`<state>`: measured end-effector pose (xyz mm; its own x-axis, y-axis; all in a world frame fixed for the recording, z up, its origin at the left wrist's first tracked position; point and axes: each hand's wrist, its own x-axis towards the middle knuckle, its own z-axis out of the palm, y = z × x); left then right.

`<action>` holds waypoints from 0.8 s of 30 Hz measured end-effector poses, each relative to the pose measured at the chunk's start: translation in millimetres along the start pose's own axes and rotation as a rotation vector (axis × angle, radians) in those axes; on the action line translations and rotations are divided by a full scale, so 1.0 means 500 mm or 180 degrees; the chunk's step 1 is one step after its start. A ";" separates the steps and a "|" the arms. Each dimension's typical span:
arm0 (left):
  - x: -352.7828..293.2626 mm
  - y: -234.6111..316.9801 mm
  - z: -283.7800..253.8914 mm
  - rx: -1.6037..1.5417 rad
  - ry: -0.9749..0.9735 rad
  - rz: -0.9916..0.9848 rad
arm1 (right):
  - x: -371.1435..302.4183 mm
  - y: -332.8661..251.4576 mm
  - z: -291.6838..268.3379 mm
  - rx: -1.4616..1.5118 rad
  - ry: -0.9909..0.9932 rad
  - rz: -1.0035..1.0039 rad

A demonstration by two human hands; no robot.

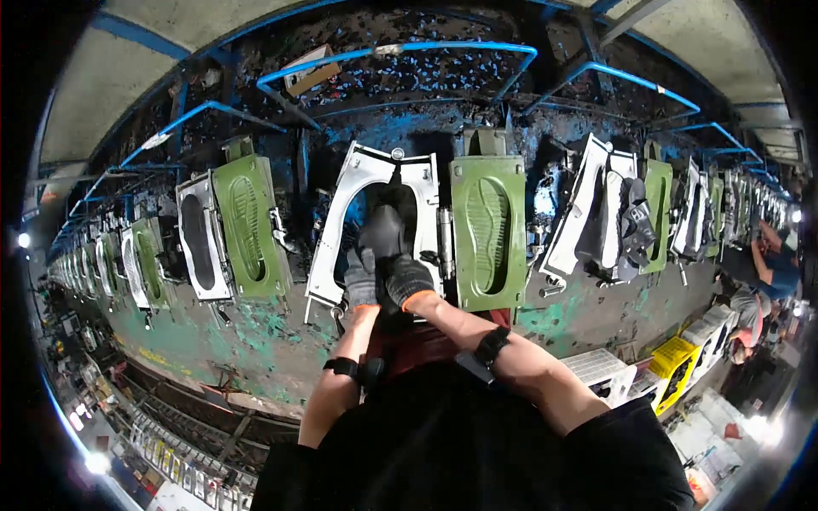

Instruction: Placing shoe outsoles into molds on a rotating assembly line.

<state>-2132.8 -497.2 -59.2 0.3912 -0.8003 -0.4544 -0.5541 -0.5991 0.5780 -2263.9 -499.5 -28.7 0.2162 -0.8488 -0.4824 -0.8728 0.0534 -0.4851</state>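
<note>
Here, two hands (361,277) (410,279) on one black shoe (383,231)

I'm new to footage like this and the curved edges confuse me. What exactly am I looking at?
There is no robot here. A wide fisheye camera on a person's head looks down, so straight lines bend near the rim. The forearms reach up from the lower edge, ending in grey-gloved hands: left and right. Both are at a dark, shoe-shaped piece inside a white frame; whether the fingers grip it firmly I cannot tell. Beside the frame, to the right, is a green plate with a sole-shaped hollow. Similar frames and plates run along both sides. Blue rails cross beyond them, and a yellow crate stands at lower right.
</note>
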 end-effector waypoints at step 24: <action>0.165 0.093 0.049 -0.2732 -0.0042 0.0443 | -0.017 0.074 -0.043 -0.0113 0.1058 0.0110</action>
<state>-2144.3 -590.4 -86.3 0.3497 -0.8705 -0.3463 0.1515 -0.3123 0.9378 -2307.6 -501.8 -27.0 0.0368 -0.9723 -0.2308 -0.8931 0.0716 -0.4441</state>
